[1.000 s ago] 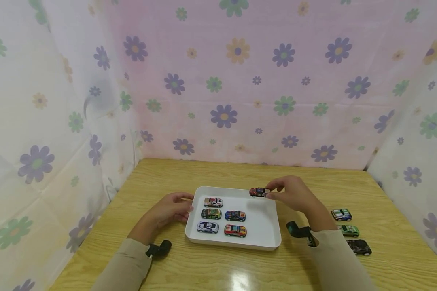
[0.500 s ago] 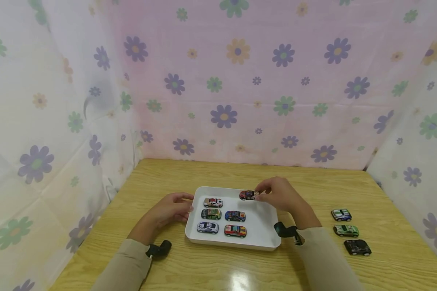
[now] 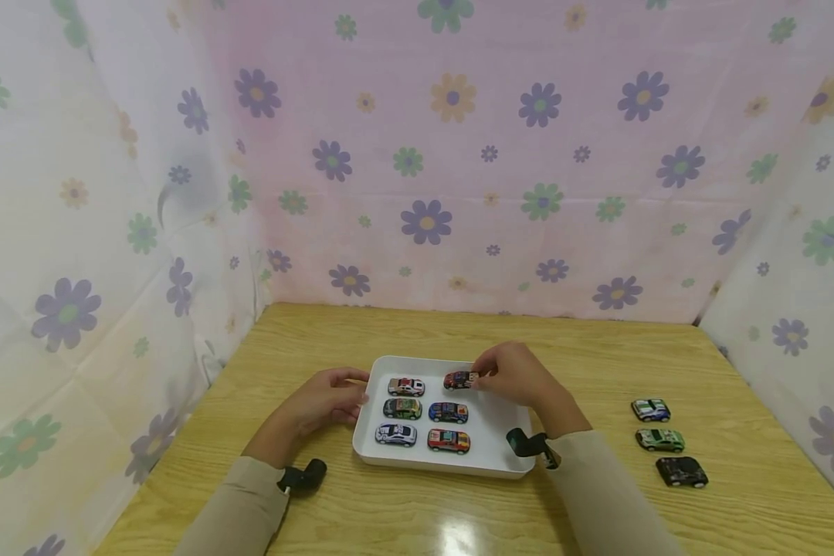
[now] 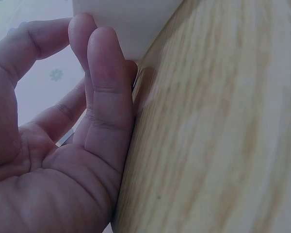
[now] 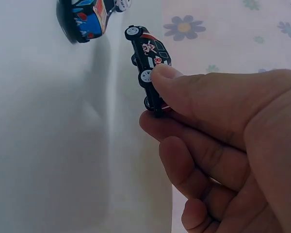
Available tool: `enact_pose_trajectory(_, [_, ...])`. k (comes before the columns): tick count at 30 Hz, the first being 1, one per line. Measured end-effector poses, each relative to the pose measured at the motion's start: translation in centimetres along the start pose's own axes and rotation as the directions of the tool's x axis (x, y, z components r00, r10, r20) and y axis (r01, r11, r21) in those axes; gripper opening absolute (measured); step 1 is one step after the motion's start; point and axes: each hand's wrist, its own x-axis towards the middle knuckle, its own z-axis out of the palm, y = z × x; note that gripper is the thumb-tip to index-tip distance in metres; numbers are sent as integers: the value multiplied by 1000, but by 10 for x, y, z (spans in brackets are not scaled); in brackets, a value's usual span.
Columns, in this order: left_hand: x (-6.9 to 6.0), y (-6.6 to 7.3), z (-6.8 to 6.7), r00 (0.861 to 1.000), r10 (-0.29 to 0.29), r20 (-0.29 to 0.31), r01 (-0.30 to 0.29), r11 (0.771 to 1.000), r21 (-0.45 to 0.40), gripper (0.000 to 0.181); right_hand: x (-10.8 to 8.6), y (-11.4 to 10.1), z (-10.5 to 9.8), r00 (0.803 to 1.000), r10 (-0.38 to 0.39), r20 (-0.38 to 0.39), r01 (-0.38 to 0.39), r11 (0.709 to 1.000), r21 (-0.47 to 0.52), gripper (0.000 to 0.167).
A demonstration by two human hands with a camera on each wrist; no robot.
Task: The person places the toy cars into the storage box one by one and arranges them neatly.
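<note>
Thumb and fingers of my right hand (image 3: 521, 378) pinch a black-and-red toy car (image 3: 460, 380) by its right end, in the back part of the white tray (image 3: 493, 455). The right wrist view shows that toy car (image 5: 148, 63) tilted between the thumb and fingers of my right hand (image 5: 228, 131). A blue toy car (image 3: 448, 412) lies in front of it. My left hand (image 3: 323, 403) is at the tray's left side, and in the left wrist view the loosely bent fingers of my left hand (image 4: 63, 126) touch the outer tray wall (image 4: 131, 26).
Left in the tray are a white-and-red car (image 3: 406, 387), a green car (image 3: 402, 408) and a white car (image 3: 396, 435), with a red-yellow car (image 3: 449, 441) near the front. Right of the tray stand a white-green-blue car (image 3: 650, 410), a green car (image 3: 660, 440) and a black car (image 3: 681, 472).
My right hand has carried the black-and-red car left and toward the front, from the tray's back edge to behind the blue car. The left hand and the tray have stayed still.
</note>
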Motion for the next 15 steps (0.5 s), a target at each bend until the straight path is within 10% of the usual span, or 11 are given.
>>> enact_pose_trajectory(15, [2, -2, -1, 1000, -2, -9, 2, 1000, -9, 58, 7, -11, 13, 999, 36, 41, -36, 999, -1, 15])
